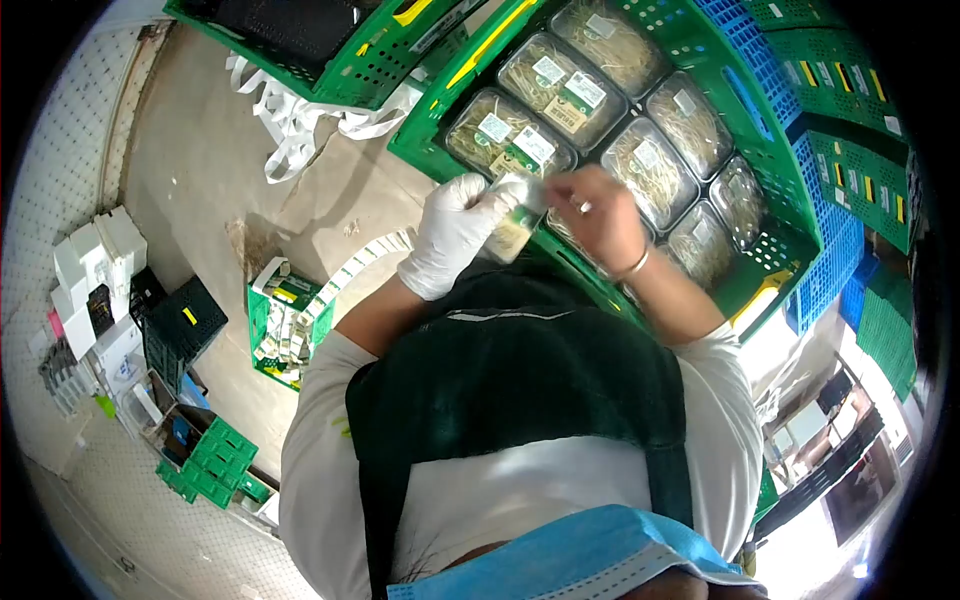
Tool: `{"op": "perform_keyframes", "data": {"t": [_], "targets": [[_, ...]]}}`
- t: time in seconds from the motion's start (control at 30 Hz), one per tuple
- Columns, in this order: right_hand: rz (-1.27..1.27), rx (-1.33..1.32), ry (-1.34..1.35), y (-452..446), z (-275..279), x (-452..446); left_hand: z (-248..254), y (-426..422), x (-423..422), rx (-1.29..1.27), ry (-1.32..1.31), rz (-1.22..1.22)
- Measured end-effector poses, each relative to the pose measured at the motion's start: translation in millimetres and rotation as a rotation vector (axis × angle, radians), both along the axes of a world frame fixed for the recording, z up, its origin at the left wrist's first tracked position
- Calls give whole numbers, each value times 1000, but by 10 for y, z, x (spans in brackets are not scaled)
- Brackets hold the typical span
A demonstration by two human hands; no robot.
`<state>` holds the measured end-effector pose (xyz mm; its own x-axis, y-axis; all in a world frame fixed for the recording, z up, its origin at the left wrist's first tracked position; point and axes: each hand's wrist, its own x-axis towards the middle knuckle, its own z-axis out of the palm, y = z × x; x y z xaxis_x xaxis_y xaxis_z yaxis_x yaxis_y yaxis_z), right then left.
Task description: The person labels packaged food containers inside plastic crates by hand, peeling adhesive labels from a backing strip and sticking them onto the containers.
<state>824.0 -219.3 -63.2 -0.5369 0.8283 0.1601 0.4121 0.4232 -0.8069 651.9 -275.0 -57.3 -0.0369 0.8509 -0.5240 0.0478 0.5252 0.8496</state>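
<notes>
My left hand (445, 235), in a white glove, is closed around a label (512, 232) with green and tan printing. A strip of labels (360, 262) runs from near my left wrist down to a small green crate. My right hand (603, 222) is bare, with a bracelet at the wrist, and sits just right of the label. Its fingers are bent together and blurred; what they pinch, if anything, is hidden. Beyond both hands, a green crate (800, 225) holds several clear-lidded trays of sprouts (650, 170). White stickers show on the lids, and green-and-tan labels on some.
At top left stands another green crate (385, 65) with dark contents, white bags (285, 120) beside it. The small green crate (325, 325) on the floor holds label strips. Blue crates (835, 255) and stacked green crates (860, 185) line the right. White boxes (100, 255) stand far left.
</notes>
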Motion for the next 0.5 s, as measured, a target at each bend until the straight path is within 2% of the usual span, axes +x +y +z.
{"op": "perform_keyframes", "data": {"t": [0.03,0.1,0.13,0.17,0.2,0.3,0.37,0.43,0.5], "targets": [[-82,129,-58,166,-97,69,63,33,8,-38,-11,-10],[-267,149,-229,755,-332,289,-8,8,-42,10,4,-18],[-341,103,-347,1092,-502,404,-54,-17,-103,-64,-74,7],[-466,292,-521,1370,-687,468,-98,-30,-165,-136,-152,35],[-470,353,-584,1630,-966,576,-133,-51,-211,-121,-176,81],[-525,208,-897,1882,-1512,533,-64,-62,-323,-180,-114,52],[-578,198,-910,1828,-1603,470,20,-65,-324,-215,-127,84],[-640,193,-936,1740,-1565,457,71,-78,-318,-117,-240,50],[-668,207,-744,1463,-1204,402,-38,-118,-262,-77,-283,54]]}}
